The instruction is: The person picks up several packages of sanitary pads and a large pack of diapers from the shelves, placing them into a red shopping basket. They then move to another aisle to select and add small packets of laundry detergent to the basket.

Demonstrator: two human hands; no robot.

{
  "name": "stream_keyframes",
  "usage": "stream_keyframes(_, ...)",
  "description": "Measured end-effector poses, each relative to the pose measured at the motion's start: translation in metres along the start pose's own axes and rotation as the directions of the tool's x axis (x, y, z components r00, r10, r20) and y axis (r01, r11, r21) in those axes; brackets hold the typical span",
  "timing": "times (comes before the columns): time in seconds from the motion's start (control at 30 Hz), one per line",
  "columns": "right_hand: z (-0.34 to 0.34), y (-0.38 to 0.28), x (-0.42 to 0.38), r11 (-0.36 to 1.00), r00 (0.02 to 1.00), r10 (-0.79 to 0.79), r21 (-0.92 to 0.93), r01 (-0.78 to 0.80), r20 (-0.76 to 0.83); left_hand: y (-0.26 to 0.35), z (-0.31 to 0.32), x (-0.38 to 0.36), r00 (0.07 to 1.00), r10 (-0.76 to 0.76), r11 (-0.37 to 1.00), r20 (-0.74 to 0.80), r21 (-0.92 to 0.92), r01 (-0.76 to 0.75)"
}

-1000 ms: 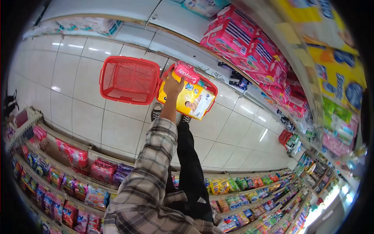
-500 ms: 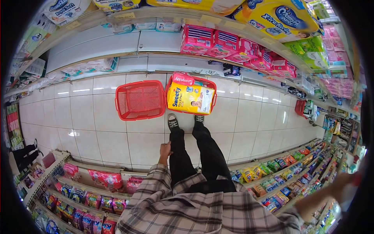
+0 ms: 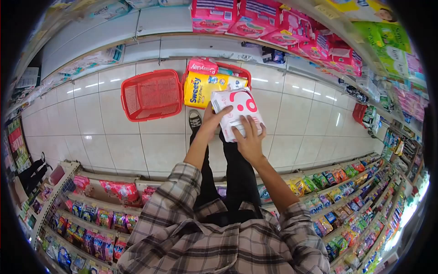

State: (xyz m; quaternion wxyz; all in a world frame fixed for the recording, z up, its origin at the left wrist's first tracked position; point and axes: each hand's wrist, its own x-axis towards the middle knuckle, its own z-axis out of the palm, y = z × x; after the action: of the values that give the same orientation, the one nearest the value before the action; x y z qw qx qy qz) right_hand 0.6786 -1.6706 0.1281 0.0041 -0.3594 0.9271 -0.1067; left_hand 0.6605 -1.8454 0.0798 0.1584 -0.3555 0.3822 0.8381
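A white package with pink print [image 3: 238,106] is held between both my hands, above my legs and in front of the baskets. My left hand [image 3: 213,121] grips its left side, thumb on top. On the lower right part of the package lie the fingers of my right hand [image 3: 249,139]. Just beyond it is a red basket [image 3: 249,74] that holds a yellow Sweety pack [image 3: 200,89] and a pink pack [image 3: 203,66]. The package overlaps the near right part of the yellow pack from this view. An empty red basket [image 3: 152,95] stands to the left.
Shelves with pink packs [image 3: 255,20] run along the far side of the aisle. Racks of colourful pouches [image 3: 328,189] stand on the near right, others [image 3: 91,219] on the near left. Another red basket [image 3: 359,113] is at the right. A person's dark-clothed legs [image 3: 33,178] show at the far left.
My right hand has come in from the far right with the white package. My left hand has moved up and taken hold of it. The view has shifted, with the baskets now higher in it.
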Motion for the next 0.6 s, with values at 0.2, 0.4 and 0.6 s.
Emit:
stream_keyframes(0.2, -0.007, -0.003, -0.018, 0.747, 0.895, 0.433, 0.512, -0.425, 0.110, -0.033, -0.041, 0.024, 1.000, -0.016, 0.985, 0.024, -0.173, 0.020)
stream_keyframes(0.4, 0.035, 0.026, -0.019, -0.687, 0.537, 0.484, 0.680, -0.256, 0.691, -0.075, -0.034, 0.043, 0.997, -0.023, 0.894, 0.068, -0.445, 0.051)
stream_keyframes(0.6, 0.074, 0.094, 0.017, -0.350, 0.532, 0.615, 0.807, -0.476, 0.581, -0.068, -0.011, 0.065, 0.996, -0.080, 0.994, 0.049, 0.079, 0.076)
